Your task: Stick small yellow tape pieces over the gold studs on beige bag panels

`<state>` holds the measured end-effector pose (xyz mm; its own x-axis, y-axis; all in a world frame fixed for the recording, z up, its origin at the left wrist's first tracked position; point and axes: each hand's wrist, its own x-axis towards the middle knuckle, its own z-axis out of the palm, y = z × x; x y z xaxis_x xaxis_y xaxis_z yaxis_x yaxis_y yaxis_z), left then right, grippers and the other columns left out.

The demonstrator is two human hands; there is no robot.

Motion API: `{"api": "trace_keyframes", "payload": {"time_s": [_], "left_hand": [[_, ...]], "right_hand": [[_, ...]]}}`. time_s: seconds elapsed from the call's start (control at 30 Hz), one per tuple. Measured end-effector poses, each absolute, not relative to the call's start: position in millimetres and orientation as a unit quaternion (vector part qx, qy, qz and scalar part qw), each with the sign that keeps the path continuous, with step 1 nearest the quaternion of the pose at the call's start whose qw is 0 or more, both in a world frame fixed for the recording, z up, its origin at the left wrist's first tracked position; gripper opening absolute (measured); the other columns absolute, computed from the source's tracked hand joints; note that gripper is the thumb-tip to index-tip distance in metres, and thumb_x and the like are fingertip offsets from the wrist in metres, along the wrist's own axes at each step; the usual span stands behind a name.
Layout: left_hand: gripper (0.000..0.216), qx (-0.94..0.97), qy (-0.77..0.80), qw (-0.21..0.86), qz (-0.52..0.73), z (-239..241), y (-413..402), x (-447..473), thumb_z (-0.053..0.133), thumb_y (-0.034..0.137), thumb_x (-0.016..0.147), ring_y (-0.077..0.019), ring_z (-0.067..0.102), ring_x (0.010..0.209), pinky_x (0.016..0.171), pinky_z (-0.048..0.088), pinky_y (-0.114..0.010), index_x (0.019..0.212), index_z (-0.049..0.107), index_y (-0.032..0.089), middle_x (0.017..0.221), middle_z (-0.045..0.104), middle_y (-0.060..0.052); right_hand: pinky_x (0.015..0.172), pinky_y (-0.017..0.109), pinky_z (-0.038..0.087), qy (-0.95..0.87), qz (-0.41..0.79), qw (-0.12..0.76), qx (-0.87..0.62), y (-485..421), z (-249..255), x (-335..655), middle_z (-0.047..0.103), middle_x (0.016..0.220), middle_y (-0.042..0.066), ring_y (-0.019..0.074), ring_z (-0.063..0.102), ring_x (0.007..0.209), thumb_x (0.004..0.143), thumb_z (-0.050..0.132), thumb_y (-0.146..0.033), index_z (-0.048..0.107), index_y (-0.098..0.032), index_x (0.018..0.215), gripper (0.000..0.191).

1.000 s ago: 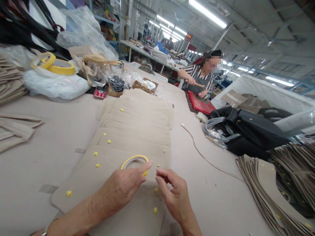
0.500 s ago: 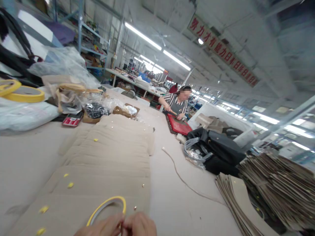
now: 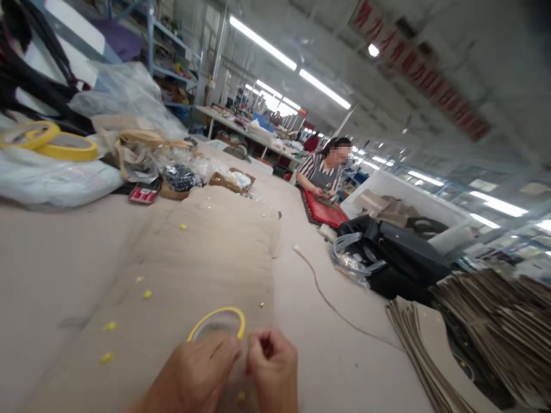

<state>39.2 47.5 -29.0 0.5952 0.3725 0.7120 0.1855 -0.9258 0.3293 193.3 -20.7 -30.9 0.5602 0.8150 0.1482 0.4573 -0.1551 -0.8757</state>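
My left hand [image 3: 196, 367] is closed around a thin roll of yellow tape [image 3: 224, 311], whose ring shows above the fingers. Just to its right, a small gap away, my right hand [image 3: 274, 367] is curled with thumb and finger pinched together. What that pinch holds, if anything, is too small to make out. Both hands are over overlapping beige fabric panels [image 3: 206, 258]. Small yellow bits [image 3: 111, 326] dot the panels' left part, and a small metal stud [image 3: 262, 304] shows near their right edge.
Two wider yellow tape rolls [image 3: 71, 147] lie on a white plastic bag [image 3: 55, 183] at left. At right are a black bag [image 3: 387, 258], a cord [image 3: 321, 298] and stacked brown panels [image 3: 486, 327]. Across the table a co-worker [image 3: 322, 172] bends over a red board [image 3: 325, 212].
My hands have come apart slightly and show more fully, the tape roll still in my left. The view has shifted, with the scene sliding right and slightly up. The co-worker's raised tool has come down.
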Motion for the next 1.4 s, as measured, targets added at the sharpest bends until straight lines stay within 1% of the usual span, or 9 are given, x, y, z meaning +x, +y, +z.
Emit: {"api": "trace_keyframes", "payload": {"time_s": [0.13,0.3,0.47,0.73,0.83,0.9,1.03,1.17,1.4], "left_hand": [[0.021,0.907,0.205,0.125,0.346,-30,40,34,0.037,0.008,0.094,-0.0142,0.051,0.059,0.056,0.039,-0.026,0.084,0.051,0.02,0.068,0.054,0.001],[0.017,0.944,0.236,0.058,0.221,-52,40,36,0.047,0.007,0.09,-0.0189,0.05,0.068,0.058,0.038,-0.029,0.08,0.052,0.02,0.075,0.056,-0.002],[0.012,0.951,0.239,0.087,0.176,-49,38,35,0.055,0.007,0.087,-0.0201,0.049,0.072,0.061,0.039,-0.031,0.084,0.053,0.019,0.08,0.057,-0.003],[0.015,0.948,0.248,0.118,0.163,-55,35,35,0.057,0.007,0.083,-0.0213,0.049,0.073,0.06,0.038,-0.031,0.083,0.052,0.02,0.079,0.055,-0.002],[0.016,0.95,0.247,0.101,0.161,-57,33,34,0.057,0.006,0.081,-0.0213,0.05,0.071,0.06,0.036,-0.032,0.083,0.051,0.021,0.078,0.056,-0.002],[0.016,0.948,0.251,0.07,0.182,-59,31,34,0.057,0.006,0.081,-0.0214,0.05,0.068,0.06,0.035,-0.034,0.082,0.051,0.021,0.076,0.056,-0.001],[0.015,0.932,0.268,0.004,0.243,-64,25,37,0.051,0.007,0.082,-0.0209,0.047,0.062,0.059,0.03,-0.035,0.079,0.049,0.021,0.069,0.054,-0.001],[0.015,0.917,0.284,-0.025,0.28,-66,21,38,0.047,0.006,0.082,-0.0205,0.044,0.06,0.061,0.028,-0.036,0.08,0.047,0.021,0.066,0.052,0.0],[0.02,0.925,0.27,-0.007,0.269,-61,24,35,0.041,0.002,0.084,-0.019,0.046,0.061,0.058,0.028,-0.033,0.082,0.047,0.021,0.068,0.052,0.0]], "right_hand": [[0.041,0.02,0.043,-0.325,0.355,0.492,-0.726,-19,-25,213,0.059,0.051,-0.002,0.0102,0.052,0.041,0.074,0.067,-0.044,0.066,-0.014,0.07,0.03],[0.043,0.02,0.044,-0.328,0.408,0.453,-0.722,-19,-28,220,0.06,0.055,0.0,0.0095,0.053,0.044,0.072,0.071,-0.052,0.069,-0.011,0.075,0.041],[0.045,0.021,0.045,-0.358,0.376,0.41,-0.75,-19,-32,213,0.058,0.053,-0.002,0.011,0.052,0.046,0.076,0.067,-0.046,0.069,-0.013,0.075,0.033],[0.058,0.023,0.044,-0.509,0.229,0.301,-0.773,-12,-27,208,0.069,0.064,0.002,0.016,0.062,0.059,0.084,0.056,-0.029,0.067,-0.019,0.069,0.021],[0.056,0.023,0.043,-0.507,0.215,0.287,-0.784,-13,-29,209,0.065,0.056,-0.003,0.0161,0.06,0.053,0.083,0.057,-0.027,0.066,-0.019,0.09,0.013],[0.052,0.024,0.042,-0.482,0.207,0.286,-0.802,-17,-30,211,0.061,0.051,-0.005,0.0163,0.058,0.048,0.082,0.061,-0.03,0.062,-0.018,0.102,0.022],[0.052,0.023,0.044,-0.469,0.221,0.309,-0.797,-31,-34,212,0.066,0.059,0.0,0.016,0.06,0.052,0.088,0.056,-0.038,0.062,-0.02,0.079,0.021],[0.067,0.024,0.047,-0.537,0.153,0.317,-0.766,-37,-40,206,0.073,0.08,0.003,0.0177,0.068,0.072,0.09,0.052,-0.031,0.07,-0.021,0.084,0.021],[0.062,0.024,0.041,-0.554,0.095,0.229,-0.795,-22,-38,198,0.07,0.069,0.002,0.0169,0.065,0.063,0.091,0.051,-0.026,0.067,-0.02,0.079,0.021]]}}
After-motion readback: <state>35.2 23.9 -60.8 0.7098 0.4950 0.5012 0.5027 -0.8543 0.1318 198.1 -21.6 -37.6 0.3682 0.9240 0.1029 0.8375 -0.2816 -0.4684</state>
